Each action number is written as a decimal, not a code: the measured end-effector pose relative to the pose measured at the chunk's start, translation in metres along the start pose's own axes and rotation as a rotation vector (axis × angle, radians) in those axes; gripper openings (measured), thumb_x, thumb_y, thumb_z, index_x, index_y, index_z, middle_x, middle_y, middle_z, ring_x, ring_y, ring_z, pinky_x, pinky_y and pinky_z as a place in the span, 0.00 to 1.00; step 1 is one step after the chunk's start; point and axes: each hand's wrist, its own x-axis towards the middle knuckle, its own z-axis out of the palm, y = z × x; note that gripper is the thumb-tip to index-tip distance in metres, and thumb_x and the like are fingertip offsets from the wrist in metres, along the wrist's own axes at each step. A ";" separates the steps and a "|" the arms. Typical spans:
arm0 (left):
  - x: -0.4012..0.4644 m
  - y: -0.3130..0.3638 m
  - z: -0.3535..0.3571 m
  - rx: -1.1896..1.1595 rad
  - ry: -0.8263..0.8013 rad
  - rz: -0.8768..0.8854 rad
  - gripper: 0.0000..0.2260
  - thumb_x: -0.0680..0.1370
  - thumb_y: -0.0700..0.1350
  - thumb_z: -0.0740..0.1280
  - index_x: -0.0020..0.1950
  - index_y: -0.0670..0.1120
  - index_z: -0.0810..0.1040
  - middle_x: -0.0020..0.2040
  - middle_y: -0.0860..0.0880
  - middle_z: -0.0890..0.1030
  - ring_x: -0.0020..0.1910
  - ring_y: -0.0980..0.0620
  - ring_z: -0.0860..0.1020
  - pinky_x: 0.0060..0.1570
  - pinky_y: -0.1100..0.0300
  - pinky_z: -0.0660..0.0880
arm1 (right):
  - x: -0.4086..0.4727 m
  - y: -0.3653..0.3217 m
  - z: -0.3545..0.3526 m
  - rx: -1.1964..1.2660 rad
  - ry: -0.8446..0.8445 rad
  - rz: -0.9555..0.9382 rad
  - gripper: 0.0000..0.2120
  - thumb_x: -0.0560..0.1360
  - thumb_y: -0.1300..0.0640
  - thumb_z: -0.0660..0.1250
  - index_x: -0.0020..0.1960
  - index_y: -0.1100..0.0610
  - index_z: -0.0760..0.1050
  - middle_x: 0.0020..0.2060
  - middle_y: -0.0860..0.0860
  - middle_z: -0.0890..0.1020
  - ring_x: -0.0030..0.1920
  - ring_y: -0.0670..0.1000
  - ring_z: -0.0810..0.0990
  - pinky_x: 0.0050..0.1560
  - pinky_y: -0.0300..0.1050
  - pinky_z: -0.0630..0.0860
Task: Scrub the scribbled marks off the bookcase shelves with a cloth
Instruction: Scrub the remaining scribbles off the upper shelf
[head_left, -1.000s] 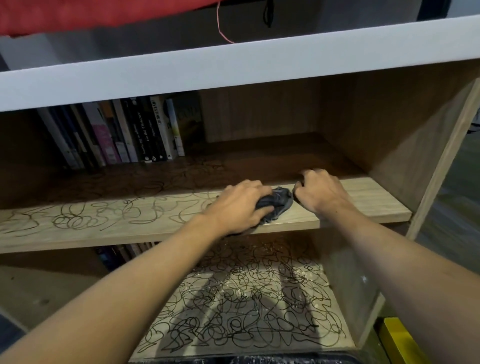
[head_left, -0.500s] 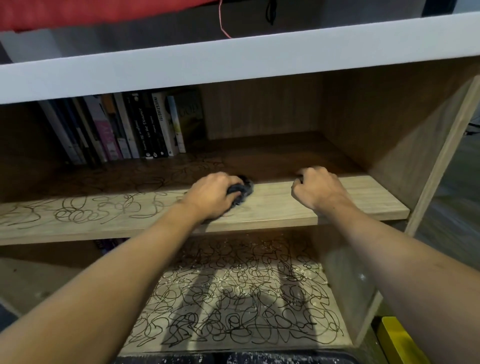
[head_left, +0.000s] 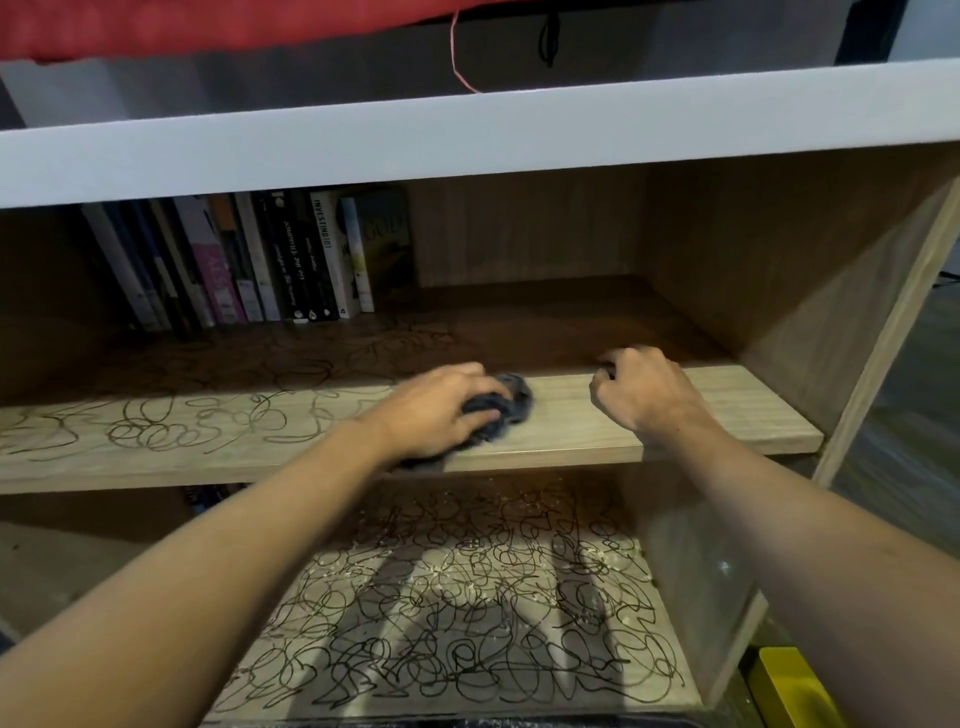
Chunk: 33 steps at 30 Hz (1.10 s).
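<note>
A wooden bookcase fills the head view. Its middle shelf (head_left: 727, 415) carries black scribbled marks (head_left: 171, 426) over its left half, while the right half shows bare wood. My left hand (head_left: 436, 410) grips a dark grey cloth (head_left: 511, 402) and presses it on the shelf near the middle, at the edge of the scribbles. My right hand (head_left: 644, 395) rests on the shelf's bare right part with its fingers curled, holding nothing. The lower shelf (head_left: 670, 691) is covered with dense black scribbles (head_left: 467, 613).
A row of books (head_left: 249, 260) stands at the back left of the middle shelf. A white top board (head_left: 467, 135) runs above. The bookcase's right side panel (head_left: 831, 322) closes the shelf. A yellow object (head_left: 789, 686) lies on the floor at bottom right.
My left hand slid left with the cloth, away from my right hand, then back a little to the right. My right hand has stayed in place.
</note>
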 end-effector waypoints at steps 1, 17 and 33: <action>0.000 -0.007 -0.002 0.018 0.005 -0.055 0.13 0.80 0.50 0.63 0.65 0.53 0.75 0.53 0.52 0.73 0.56 0.50 0.73 0.56 0.54 0.70 | -0.001 0.000 0.001 0.008 0.000 0.003 0.19 0.77 0.49 0.56 0.66 0.51 0.74 0.62 0.53 0.77 0.59 0.58 0.75 0.60 0.52 0.75; -0.035 -0.003 -0.052 0.228 0.060 -0.095 0.16 0.82 0.51 0.58 0.70 0.56 0.67 0.61 0.48 0.70 0.62 0.46 0.69 0.58 0.48 0.68 | -0.053 -0.127 -0.007 0.184 0.014 -0.298 0.17 0.73 0.65 0.65 0.60 0.55 0.76 0.57 0.54 0.76 0.58 0.55 0.77 0.59 0.46 0.73; -0.206 -0.216 -0.111 0.354 0.149 -0.716 0.17 0.81 0.50 0.60 0.70 0.54 0.68 0.60 0.48 0.71 0.59 0.46 0.71 0.57 0.48 0.72 | -0.052 -0.353 0.093 0.305 -0.127 -0.709 0.18 0.80 0.50 0.59 0.68 0.51 0.71 0.62 0.53 0.76 0.61 0.55 0.76 0.59 0.49 0.74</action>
